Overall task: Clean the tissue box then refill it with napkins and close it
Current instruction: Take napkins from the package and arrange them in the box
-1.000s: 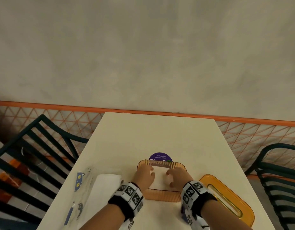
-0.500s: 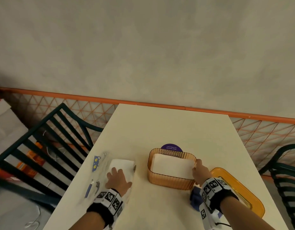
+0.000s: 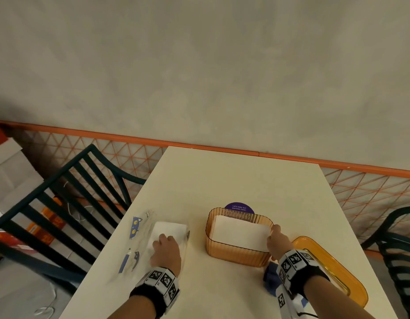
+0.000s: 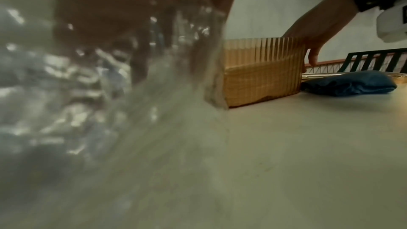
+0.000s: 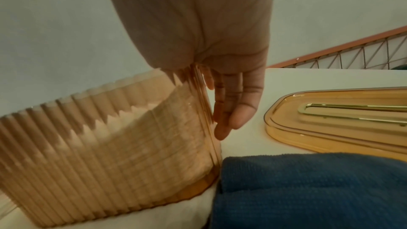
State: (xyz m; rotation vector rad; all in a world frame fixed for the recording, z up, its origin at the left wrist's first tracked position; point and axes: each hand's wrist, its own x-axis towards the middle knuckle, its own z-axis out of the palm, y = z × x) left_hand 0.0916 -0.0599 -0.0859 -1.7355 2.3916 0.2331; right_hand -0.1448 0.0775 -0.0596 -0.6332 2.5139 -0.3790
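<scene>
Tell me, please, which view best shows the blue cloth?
The right wrist view: the cloth fills the lower right, its weave clear, beside the box. The left wrist view shows it small and folded behind the box; the head view shows only a sliver under the right hand's wrist.

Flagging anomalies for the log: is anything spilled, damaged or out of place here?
Nothing stands out. The tissue box stands upright, part-filled with napkins; its lid lies flat beside it, and the blue cloth sits at the box's corner.
</scene>
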